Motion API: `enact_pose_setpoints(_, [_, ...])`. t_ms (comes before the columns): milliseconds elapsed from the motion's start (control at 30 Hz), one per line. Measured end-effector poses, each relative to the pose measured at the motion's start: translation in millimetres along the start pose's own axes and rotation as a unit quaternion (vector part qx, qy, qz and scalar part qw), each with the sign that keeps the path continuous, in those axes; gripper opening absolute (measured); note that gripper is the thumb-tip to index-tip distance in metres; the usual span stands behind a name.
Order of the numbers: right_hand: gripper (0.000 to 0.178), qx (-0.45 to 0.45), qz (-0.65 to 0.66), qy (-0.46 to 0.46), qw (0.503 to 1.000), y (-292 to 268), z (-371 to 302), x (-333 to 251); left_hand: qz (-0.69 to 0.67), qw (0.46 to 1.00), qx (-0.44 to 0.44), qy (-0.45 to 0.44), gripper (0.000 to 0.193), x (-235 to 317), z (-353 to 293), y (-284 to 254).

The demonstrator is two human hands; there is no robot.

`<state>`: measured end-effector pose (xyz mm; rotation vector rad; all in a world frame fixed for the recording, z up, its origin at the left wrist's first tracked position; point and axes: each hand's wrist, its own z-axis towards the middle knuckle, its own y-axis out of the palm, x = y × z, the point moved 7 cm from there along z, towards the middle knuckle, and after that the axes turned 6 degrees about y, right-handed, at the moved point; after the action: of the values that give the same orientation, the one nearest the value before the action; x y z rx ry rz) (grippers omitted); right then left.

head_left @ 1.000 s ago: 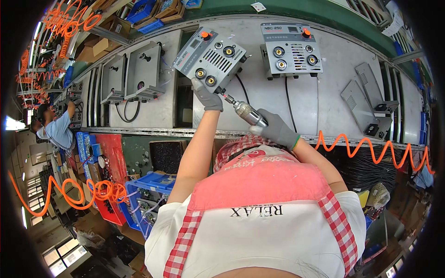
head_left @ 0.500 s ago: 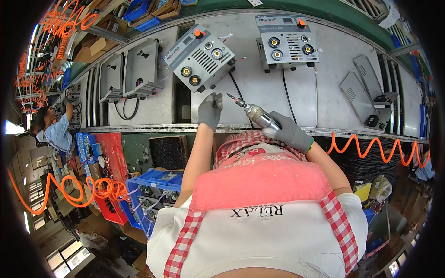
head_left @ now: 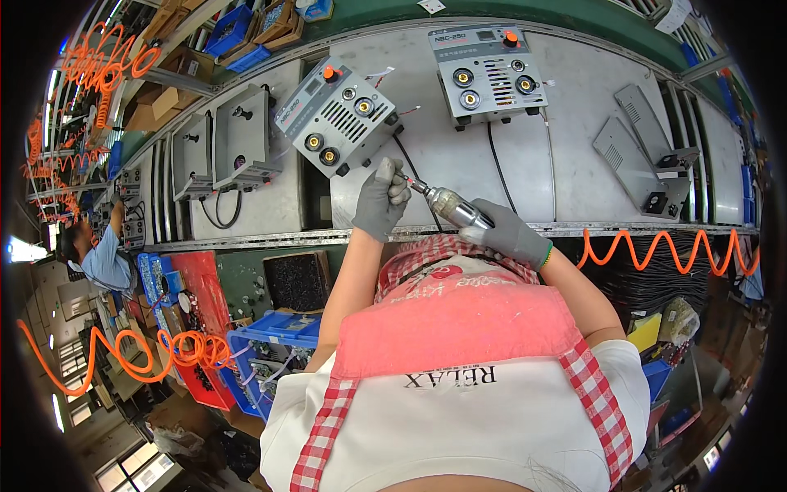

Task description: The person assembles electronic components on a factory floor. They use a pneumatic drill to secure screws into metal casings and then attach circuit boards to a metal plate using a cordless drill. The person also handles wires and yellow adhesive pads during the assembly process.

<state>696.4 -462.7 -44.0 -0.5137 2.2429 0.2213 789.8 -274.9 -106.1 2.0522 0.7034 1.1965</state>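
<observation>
Small dark screen (head_left: 489, 35) on far grey unit's (head_left: 489, 74) top edge (white paper tag (head_left: 432, 6) just beyond)

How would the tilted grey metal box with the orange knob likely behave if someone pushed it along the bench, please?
The grey box looks like rigid sheet metal, so probably stiff and fairly heavy. It seems to stand on small feet, so it would likely slide, not roll. Its black cable may drag.

- one view only, from a fisheye camera worn on the head, looking steeply down over the person's own chest and apron (head_left: 459, 361).
- it faces forward across the counter (head_left: 459, 156), which runs along the upper part of the picture.
- the hands sit near, just past the counter's front edge.
- straight edges bow toward the dark round rim.
- the floor and a far co-worker (head_left: 102, 254) show at the left.
</observation>
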Motion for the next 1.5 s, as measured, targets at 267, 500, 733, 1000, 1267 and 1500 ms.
enact_pose_setpoints(267, [0.047, 0.000, 0.045, -0.038, 0.998, -4, 18, -1, 0.124, 0.985, 0.076, 0.091, 0.030, 16, 0, 19])
enact_pose_setpoints(500, [0.046, 0.061, 0.025, -0.075, 0.995, -27, 24, -27, 0.621, 0.782, 0.006, 0.061, 0.042, 79, -7, 68])
enact_pose_setpoints(733, [0.048, 0.061, 0.012, -0.084, 0.995, -36, 42, -30, 0.838, 0.407, -0.079, 0.354, 0.042, 146, 90, 163])
enact_pose_setpoints(1000, [0.049, 0.037, -0.019, -0.009, 0.999, -42, 42, -40, 0.884, 0.288, -0.151, 0.337, 0.045, 126, 122, 159])
enact_pose_setpoints(1267, [0.050, 0.042, 0.001, -0.029, 0.999, -40, 40, -41, 0.883, 0.289, -0.141, 0.343, 0.046, 128, 125, 154])
enact_pose_setpoints(1500, [0.054, 0.087, -0.068, -0.060, 0.992, -37, 51, -37, 0.888, 0.276, -0.134, 0.344, 0.046, 128, 129, 151])
